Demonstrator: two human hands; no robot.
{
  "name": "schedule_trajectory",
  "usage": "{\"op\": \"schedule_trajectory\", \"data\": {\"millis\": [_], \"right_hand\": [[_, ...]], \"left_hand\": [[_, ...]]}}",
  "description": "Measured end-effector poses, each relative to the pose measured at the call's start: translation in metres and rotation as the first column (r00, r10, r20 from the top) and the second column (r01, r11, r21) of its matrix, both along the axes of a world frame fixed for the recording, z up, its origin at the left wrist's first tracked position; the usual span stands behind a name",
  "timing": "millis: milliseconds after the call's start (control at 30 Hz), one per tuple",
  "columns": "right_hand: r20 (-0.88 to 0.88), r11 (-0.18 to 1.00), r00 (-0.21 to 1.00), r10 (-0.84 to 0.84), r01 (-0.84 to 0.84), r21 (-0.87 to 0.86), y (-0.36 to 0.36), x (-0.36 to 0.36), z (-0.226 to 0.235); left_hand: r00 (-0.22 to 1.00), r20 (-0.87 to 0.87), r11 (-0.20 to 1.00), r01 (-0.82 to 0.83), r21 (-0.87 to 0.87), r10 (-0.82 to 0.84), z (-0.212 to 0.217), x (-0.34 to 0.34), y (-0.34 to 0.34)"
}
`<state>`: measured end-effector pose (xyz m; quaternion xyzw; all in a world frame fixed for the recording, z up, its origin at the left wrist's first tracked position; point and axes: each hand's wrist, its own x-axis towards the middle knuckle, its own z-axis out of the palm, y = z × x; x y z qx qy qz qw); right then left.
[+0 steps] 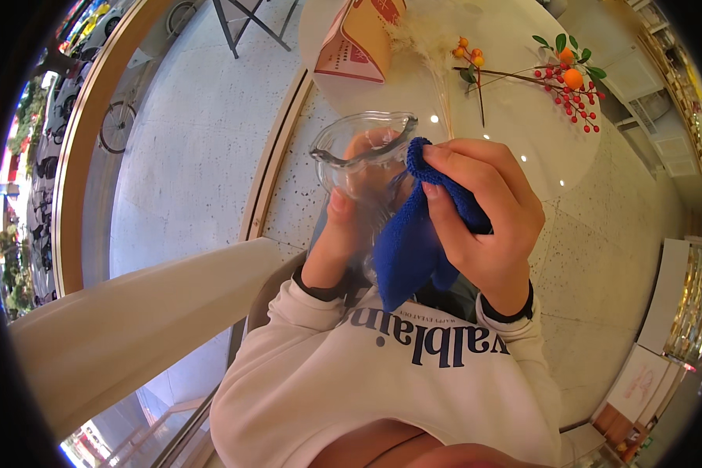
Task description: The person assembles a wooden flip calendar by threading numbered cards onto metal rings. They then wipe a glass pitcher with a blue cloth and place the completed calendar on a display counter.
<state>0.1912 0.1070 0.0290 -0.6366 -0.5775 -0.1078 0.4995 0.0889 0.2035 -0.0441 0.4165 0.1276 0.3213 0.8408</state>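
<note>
My left hand grips a clear glass vessel with a wavy rim, held up in front of my chest. My right hand clutches a blue knitted cloth and presses it against the right side of the glass rim. The cloth hangs down below the glass toward my cream sweatshirt. Part of my left hand's fingers shows through the glass.
A round white table stands ahead with a pink-and-orange paper box, dried grass stems and twigs with orange and red berries. A pale curved rail runs at the left, shelving at the right.
</note>
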Motion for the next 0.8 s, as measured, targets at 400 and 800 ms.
{"op": "schedule_trajectory", "data": {"millis": [400,800], "right_hand": [[0.203,0.988,0.979,-0.016,0.047,-0.147,-0.013,-0.011,-0.019],[-0.035,0.872,0.995,0.090,-0.096,-0.480,-0.030,-0.007,-0.008]], "left_hand": [[0.997,0.016,0.987,-0.083,0.136,0.081,-0.001,0.001,0.005],[0.990,0.090,0.984,0.094,0.152,-0.109,-0.010,-0.006,0.019]]}}
